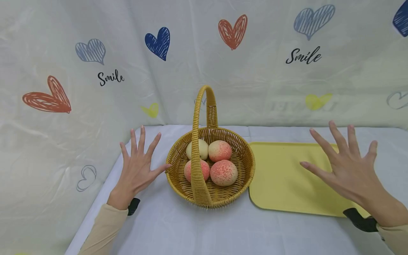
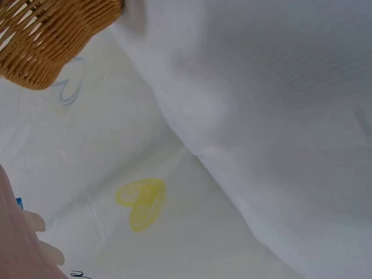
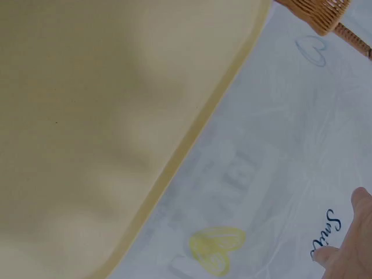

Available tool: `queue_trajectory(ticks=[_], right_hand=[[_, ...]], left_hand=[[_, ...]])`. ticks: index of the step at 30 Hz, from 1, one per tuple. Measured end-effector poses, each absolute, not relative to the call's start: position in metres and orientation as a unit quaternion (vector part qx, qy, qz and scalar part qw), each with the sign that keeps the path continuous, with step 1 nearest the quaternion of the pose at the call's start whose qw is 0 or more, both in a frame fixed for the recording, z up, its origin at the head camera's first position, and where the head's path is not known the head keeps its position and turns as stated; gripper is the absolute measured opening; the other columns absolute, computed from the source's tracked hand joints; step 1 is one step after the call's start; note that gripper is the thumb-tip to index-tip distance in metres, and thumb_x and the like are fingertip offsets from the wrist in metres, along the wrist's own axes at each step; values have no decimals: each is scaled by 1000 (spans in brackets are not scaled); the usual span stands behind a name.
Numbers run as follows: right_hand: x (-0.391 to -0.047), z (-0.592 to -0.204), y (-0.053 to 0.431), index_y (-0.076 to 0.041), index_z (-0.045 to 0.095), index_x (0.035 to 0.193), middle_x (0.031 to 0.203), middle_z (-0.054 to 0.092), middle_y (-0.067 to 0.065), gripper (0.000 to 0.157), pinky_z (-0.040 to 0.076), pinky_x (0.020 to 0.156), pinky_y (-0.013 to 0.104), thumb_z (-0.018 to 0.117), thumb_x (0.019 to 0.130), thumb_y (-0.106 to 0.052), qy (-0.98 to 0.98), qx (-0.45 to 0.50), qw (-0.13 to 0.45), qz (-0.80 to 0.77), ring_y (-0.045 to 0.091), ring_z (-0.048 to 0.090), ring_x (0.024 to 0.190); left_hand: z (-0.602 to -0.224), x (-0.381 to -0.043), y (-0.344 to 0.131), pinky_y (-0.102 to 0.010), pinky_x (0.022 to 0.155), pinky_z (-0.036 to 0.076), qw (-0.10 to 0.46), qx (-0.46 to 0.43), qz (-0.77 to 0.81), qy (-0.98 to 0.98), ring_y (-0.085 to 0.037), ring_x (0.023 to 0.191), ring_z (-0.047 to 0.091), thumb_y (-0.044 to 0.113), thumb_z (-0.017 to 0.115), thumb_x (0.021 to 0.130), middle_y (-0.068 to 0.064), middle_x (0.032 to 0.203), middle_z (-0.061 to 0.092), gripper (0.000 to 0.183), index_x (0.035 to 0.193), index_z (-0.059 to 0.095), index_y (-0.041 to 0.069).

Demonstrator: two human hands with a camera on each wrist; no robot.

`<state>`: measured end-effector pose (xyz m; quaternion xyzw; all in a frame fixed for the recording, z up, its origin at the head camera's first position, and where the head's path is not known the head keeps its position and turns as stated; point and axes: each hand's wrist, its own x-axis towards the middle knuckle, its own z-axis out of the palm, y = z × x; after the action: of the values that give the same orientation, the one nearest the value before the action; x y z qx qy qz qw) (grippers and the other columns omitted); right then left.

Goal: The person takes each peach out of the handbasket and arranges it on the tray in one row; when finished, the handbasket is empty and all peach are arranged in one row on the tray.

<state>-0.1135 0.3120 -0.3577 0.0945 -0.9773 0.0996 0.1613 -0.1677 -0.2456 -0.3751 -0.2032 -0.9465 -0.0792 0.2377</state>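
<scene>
A woven wicker basket (image 1: 171,180) with a tall arched handle (image 1: 196,141) stands near the middle of the table. Inside it lie several round peach-like fruits: a speckled pink one (image 1: 224,173) at the front right, a half-pink one (image 1: 220,151) behind it, and paler ones partly hidden by the handle. My left hand (image 1: 137,171) is left of the basket, fingers spread wide, its thumb tip overlapping the rim in the head view. Over the yellow tray (image 1: 271,177), my right hand (image 1: 353,173) also spreads its fingers. Neither hand holds anything.
The flat tray sits right of the basket, its left edge close against it. A white cloth (image 1: 223,230) covers the table. Behind and to the left hangs a pale curtain (image 1: 191,71) printed with hearts and "Smile" lettering.
</scene>
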Motion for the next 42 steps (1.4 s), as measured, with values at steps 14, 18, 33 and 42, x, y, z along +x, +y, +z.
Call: queue_trajectory(ticks=[14,18,33,42], right_hand=[[-115,-347,271,-27,48,155,163,33,24,79,7,111,83,80,86,-47,-945,191,215,156,53,17,154],[-114,-336,243,-20,58,144,149,49,19,72,33,102,74,88,80,-29,-924,252,211,195,51,45,135],[-131,-310,154,-16,66,131,135,56,-5,42,54,94,40,82,92,-20,-876,410,-3,252,18,59,119],[-145,-320,131,-12,67,129,132,57,0,38,51,94,44,79,94,-16,-857,462,-20,228,19,55,116]], left_hand=[[-369,-160,-233,-59,109,43,21,-209,-370,-905,-36,148,37,45,65,103,-11,167,25,79,167,21,25],[-367,-163,-225,-56,108,45,-49,-195,-446,-872,-36,145,42,44,62,104,-9,168,24,79,167,19,23],[-389,-166,-218,-55,122,22,-140,-187,-489,-841,-28,157,20,43,75,97,2,174,5,104,167,-1,36],[-390,-168,-221,-56,119,28,-153,-190,-495,-834,-33,155,25,38,72,100,1,174,0,100,167,-3,37]])
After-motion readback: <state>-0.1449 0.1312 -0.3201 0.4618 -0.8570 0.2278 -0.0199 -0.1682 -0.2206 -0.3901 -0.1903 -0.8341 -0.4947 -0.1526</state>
